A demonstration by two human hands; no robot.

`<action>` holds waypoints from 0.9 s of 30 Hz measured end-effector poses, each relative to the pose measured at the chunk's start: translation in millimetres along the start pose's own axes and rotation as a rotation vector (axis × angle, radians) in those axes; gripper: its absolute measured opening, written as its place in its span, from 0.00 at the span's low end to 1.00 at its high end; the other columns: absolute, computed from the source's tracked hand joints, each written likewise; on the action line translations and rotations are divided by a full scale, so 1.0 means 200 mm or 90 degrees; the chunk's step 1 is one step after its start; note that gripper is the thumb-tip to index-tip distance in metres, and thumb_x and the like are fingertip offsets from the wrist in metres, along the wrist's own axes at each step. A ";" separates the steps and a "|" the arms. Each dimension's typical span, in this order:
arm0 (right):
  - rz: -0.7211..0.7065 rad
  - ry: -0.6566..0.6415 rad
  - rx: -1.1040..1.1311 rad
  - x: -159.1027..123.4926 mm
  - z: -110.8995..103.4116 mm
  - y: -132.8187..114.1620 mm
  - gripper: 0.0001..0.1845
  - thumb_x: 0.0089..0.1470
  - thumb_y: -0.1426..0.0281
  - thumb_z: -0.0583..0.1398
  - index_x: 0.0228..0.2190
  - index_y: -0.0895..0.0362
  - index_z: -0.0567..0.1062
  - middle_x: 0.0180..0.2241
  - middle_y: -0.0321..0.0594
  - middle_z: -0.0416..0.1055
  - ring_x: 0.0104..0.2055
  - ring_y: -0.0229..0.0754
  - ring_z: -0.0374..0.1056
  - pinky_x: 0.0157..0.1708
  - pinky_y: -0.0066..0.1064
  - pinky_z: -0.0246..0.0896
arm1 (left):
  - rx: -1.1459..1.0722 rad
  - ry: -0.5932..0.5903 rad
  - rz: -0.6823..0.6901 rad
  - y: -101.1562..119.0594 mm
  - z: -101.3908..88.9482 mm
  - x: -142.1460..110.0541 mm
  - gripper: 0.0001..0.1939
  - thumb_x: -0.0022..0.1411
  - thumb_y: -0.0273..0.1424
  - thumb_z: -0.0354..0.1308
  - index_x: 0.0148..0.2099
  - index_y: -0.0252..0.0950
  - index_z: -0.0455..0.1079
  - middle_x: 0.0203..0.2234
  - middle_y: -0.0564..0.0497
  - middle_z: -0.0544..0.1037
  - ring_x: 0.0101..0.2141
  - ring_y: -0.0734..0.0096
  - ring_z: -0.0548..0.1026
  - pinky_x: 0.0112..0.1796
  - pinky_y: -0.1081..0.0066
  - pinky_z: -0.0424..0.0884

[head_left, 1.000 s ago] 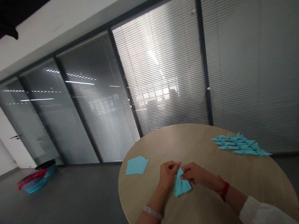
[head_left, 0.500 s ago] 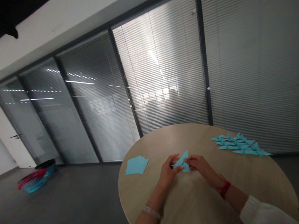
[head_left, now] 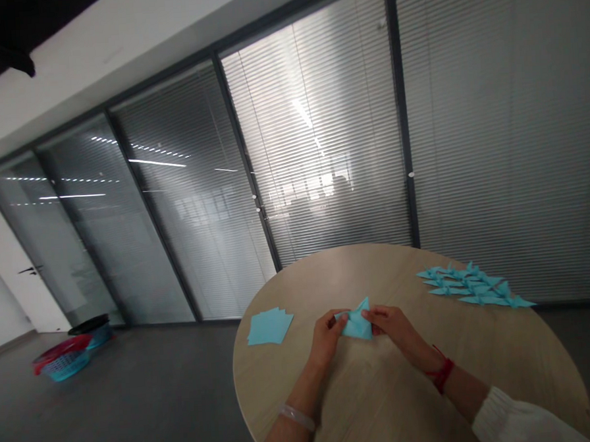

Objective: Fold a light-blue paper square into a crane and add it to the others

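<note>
A piece of light blue folded paper point(head_left: 356, 324), folded to a point at the top, is held between my left hand point(head_left: 325, 336) and my right hand point(head_left: 390, 325). The fingertips of both hands pinch its two sides, just above the round wooden table point(head_left: 401, 268). A pale bangle point(head_left: 296, 417) circles my left wrist, and a red cord point(head_left: 440, 375) circles my right wrist. To the left of my left hand lies a small stack of blue paper squares point(head_left: 269, 327). Several folded blue paper cranes point(head_left: 471, 288) lie in rows at the table's far right.
Beyond the table's curved edge stands a glass wall with blinds point(head_left: 321, 147). Stacked baskets with red and blue rims point(head_left: 65, 360) sit on the dark floor at the left, near a white door point(head_left: 32, 294).
The folded paper has turned from pointing down near the table to pointing up, and it sits further from me. Both hands have moved with it, and the stack and cranes have not moved.
</note>
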State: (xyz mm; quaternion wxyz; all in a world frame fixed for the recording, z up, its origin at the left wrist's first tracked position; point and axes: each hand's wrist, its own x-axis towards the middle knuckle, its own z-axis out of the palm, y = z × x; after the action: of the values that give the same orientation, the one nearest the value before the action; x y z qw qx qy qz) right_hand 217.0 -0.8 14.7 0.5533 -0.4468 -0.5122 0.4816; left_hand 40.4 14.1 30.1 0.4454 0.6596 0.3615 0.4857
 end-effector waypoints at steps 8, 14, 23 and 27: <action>-0.003 -0.162 -0.088 -0.02 0.03 -0.01 0.27 0.30 0.52 0.67 0.28 0.61 0.77 0.22 0.37 0.73 0.26 0.41 0.66 0.29 0.31 0.62 | -0.016 0.064 -0.047 -0.04 -0.02 0.02 0.19 0.47 0.46 0.60 0.26 0.32 0.66 0.19 0.56 0.63 0.23 0.76 0.60 0.25 0.75 0.58; 0.074 -0.113 0.069 -0.04 0.02 -0.08 0.36 0.43 0.41 0.55 0.35 0.60 0.76 0.35 0.45 0.75 0.40 0.47 0.70 0.43 0.38 0.62 | 0.022 0.054 -0.020 -0.06 -0.02 0.02 0.16 0.49 0.42 0.57 0.26 0.33 0.66 0.20 0.54 0.65 0.25 0.73 0.63 0.27 0.74 0.60; 0.066 -0.142 0.033 -0.05 0.03 -0.05 0.29 0.34 0.50 0.66 0.31 0.61 0.76 0.27 0.39 0.74 0.32 0.44 0.70 0.38 0.36 0.63 | 0.085 -0.036 0.026 0.01 -0.01 -0.01 0.17 0.53 0.41 0.57 0.36 0.32 0.74 0.28 0.49 0.75 0.31 0.66 0.70 0.35 0.71 0.65; 0.096 -0.119 0.018 0.00 0.03 0.01 0.31 0.25 0.51 0.69 0.29 0.60 0.75 0.23 0.36 0.73 0.27 0.41 0.69 0.33 0.34 0.63 | 0.124 -0.014 0.027 0.02 0.00 -0.01 0.16 0.51 0.40 0.59 0.37 0.32 0.74 0.28 0.49 0.75 0.31 0.67 0.70 0.32 0.72 0.64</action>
State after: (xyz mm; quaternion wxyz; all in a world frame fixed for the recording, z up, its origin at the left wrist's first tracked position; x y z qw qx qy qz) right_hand 211.3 -0.9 12.2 0.4718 -0.4292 -0.5197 0.5685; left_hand 39.6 10.4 32.2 0.3722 0.7127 0.3880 0.4506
